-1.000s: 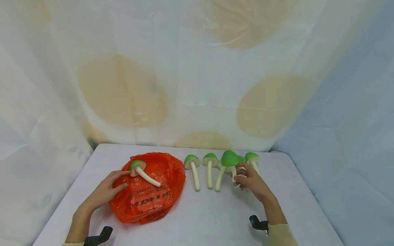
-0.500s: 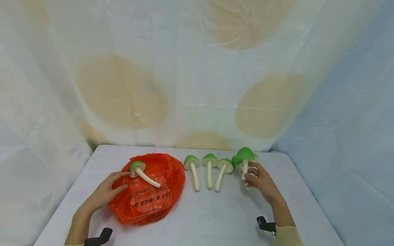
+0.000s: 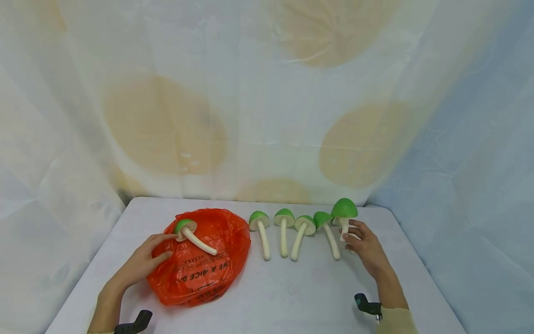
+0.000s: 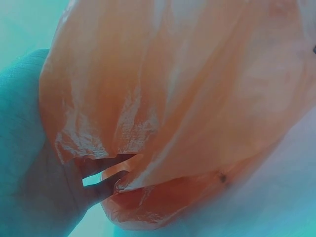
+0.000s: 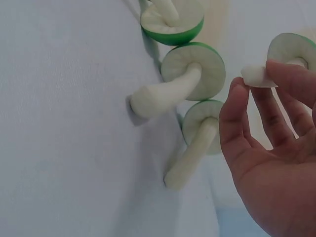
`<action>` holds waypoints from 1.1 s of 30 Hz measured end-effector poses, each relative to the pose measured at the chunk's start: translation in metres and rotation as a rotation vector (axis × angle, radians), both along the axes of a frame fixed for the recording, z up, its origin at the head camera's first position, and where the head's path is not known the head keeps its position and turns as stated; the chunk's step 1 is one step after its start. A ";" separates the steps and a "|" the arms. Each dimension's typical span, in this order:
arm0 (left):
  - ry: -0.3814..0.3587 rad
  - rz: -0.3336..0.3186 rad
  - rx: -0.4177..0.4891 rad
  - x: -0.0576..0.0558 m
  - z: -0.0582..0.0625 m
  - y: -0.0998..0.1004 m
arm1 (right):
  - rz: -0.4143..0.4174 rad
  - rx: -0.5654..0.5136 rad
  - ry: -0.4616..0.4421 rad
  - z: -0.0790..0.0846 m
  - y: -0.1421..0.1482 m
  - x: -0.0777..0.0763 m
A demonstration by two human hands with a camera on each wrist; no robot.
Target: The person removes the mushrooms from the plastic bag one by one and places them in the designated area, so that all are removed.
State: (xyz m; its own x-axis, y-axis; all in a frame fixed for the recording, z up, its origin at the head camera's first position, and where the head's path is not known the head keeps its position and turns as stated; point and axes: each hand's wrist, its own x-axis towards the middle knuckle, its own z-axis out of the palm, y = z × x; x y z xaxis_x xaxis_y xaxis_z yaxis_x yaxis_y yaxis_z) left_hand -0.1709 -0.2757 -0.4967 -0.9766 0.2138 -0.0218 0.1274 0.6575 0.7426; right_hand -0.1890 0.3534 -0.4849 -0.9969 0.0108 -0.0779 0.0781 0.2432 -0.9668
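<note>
My right hand (image 3: 366,246), at the right end of the row, pinches the stem of a toy mushroom (image 3: 344,209) with a green cap and pale stem. It is raised over the row, cap up; the right wrist view shows its stem end between thumb and fingertips. Several similar mushrooms (image 3: 284,227) lie side by side on the table, caps toward the back. The last one is partly hidden behind the held one. My left hand (image 3: 143,260) rests at the left edge of a red plastic bag (image 3: 233,236), fingers extended, fingertips near another mushroom (image 3: 200,242) lying over it.
A white table (image 3: 288,297) carries everything, with its back edge just behind the mushroom caps. A pale curtain (image 3: 267,116) with tan circles hangs behind and at the sides. A black wrist device (image 3: 133,322) is strapped on each arm.
My right hand has moved to the right along the row with the held mushroom, uncovering mushrooms it hid earlier. The left hand and the bag have stayed put.
</note>
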 end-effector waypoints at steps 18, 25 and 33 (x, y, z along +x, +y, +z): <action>-0.010 0.007 0.000 0.001 0.000 0.001 | -0.222 0.244 0.009 -0.015 0.029 0.000; -0.001 0.008 -0.003 0.000 -0.002 0.001 | -0.299 0.237 -0.018 -0.022 0.037 0.001; 0.009 0.007 0.002 0.000 -0.003 0.000 | -0.361 0.268 -0.079 -0.027 0.045 -0.003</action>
State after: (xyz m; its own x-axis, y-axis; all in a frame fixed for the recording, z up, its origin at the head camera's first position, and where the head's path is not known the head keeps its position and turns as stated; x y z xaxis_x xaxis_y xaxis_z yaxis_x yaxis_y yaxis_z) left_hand -0.1709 -0.2753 -0.4992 -0.9783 0.2066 -0.0125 0.1292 0.6569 0.7428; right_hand -0.1923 0.3980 -0.5124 -0.9169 0.3863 -0.1005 0.2746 0.4278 -0.8612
